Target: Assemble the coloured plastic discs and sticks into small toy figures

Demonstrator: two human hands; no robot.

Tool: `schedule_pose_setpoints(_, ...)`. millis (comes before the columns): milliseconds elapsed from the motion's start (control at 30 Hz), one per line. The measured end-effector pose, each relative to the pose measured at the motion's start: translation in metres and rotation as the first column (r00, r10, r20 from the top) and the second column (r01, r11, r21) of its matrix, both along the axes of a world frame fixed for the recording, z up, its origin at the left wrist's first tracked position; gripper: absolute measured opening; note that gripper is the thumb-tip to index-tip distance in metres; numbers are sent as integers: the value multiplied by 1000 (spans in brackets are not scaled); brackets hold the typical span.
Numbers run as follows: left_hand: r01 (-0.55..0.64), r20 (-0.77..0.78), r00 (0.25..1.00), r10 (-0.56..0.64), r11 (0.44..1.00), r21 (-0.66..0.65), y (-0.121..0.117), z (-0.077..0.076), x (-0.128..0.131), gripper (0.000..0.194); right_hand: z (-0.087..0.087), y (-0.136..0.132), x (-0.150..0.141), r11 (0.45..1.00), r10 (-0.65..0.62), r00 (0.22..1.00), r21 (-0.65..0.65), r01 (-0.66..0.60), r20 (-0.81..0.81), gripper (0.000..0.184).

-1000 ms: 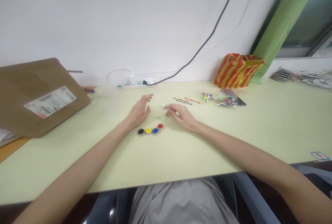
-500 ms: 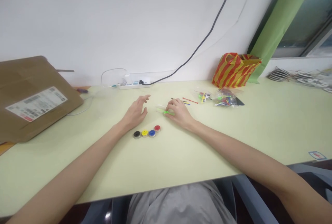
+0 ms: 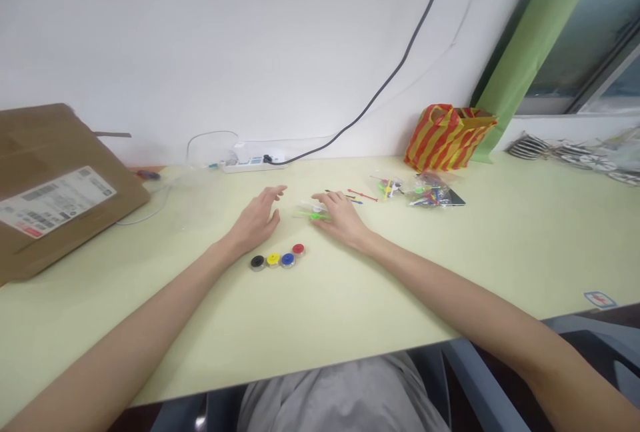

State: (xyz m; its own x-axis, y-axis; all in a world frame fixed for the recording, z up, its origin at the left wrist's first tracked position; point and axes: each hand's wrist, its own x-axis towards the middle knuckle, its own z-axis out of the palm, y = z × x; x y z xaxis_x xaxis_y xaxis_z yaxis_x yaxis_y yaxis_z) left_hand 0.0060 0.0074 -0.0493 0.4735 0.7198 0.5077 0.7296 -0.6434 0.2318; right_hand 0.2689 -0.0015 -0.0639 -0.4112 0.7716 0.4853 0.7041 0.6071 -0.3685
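My left hand rests by the table's middle with its fingers apart and nothing in them. To its right, my right hand hovers over or touches a bright green plastic piece with something whitish and see-through around it; the fingers are spread, and part of the piece is hidden. Between the forearms sit small round discs with a transparent rim: black, yellow, blue and red. Just behind my right hand lie thin arrow-like sticks, among them a red one and a blue one.
Transparent bags of small coloured parts lie at the back right, before a red-and-yellow striped bag. A cardboard package stands at the left. Against the wall is a power strip with a black cable.
My right hand's fingers have spread away from the green piece, which they were pinching or touching. My left hand keeps nearly the same pose. The whole view has shifted slightly.
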Motion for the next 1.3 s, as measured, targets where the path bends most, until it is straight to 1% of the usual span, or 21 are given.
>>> schedule_pose_setpoints(67, 6, 0, 1000, -6, 1000, -6, 1, -1, 0, 59, 0, 1, -1, 999, 17, 1000, -31, -16, 22, 54)
schedule_pose_setpoints(133, 12, 2, 1000, -12, 1000, -8, 2, -1, -1, 58, -1, 2, -2, 998, 39, 999, -53, -37, 36, 54)
schedule_pose_setpoints(267, 15, -4, 1000, -15, 1000, -8, 3, -1, -2, 57, -4, 8, -1, 994, 87, 996, -71, -87, -1, 50)
schedule_pose_setpoints(367, 16, -7, 1000, -16, 1000, -13, 1, 0, -1, 56, -5, 15, 4, 982, 167, 985, -84, -170, -48, 44)
schedule_pose_setpoints(500, 25, -4, 1000, -25, 1000, -18, 1, 1, -1, 56, -5, 26, 14, 952, 286, 955, -86, -292, -78, 38)
schedule_pose_setpoints(633, 19, -16, 1000, -20, 999, -30, 1, 0, -2, 53, -5, 30, 21, 944, 311, 947, -88, -317, -79, 40)
schedule_pose_setpoints(767, 30, -15, 999, -30, 999, -30, 1, 1, -1, 50, -5, 29, 22, 948, 313, 949, -51, -315, -42, 45)
schedule_pose_setpoints(867, 36, -7, 999, -36, 999, -20, 0, 2, 0, 48, -1, 23, 21, 959, 282, 959, -12, -282, -22, 49)
schedule_pose_setpoints(900, 40, -2, 999, -40, 999, -14, -1, 2, 0, 48, 2, 18, 19, 963, 268, 963, 18, -268, -39, 46)
schedule_pose_setpoints(967, 48, 7, 999, -48, 999, -1, -1, 2, 0, 48, 7, 5, 14, 963, 262, 960, 95, -253, -99, 31)
schedule_pose_setpoints(1000, 50, 11, 999, -50, 999, 4, -1, 2, 0, 48, 9, -4, 11, 956, 280, 951, 129, -264, -127, 25)
schedule_pose_setpoints(1067, 48, 18, 999, -48, 999, 12, -1, 2, 0, 48, 13, -22, 2, 926, 363, 923, 160, -342, -124, 22)
schedule_pose_setpoints(1133, 49, 28, 998, -50, 998, 27, -1, 3, 0, 48, 14, -37, -6, 886, 456, 887, 136, -444, -73, 21)
schedule_pose_setpoints(1200, 51, 41, 998, -53, 997, 51, -3, 5, 1, 48, 15, -44, -11, 858, 509, 860, 92, -505, -26, 20)
schedule_pose_setpoints(1300, 59, 64, 996, -65, 993, 99, -10, 10, 6, 44, 15, -40, -11, 861, 507, 862, 31, -507, -10, 14)
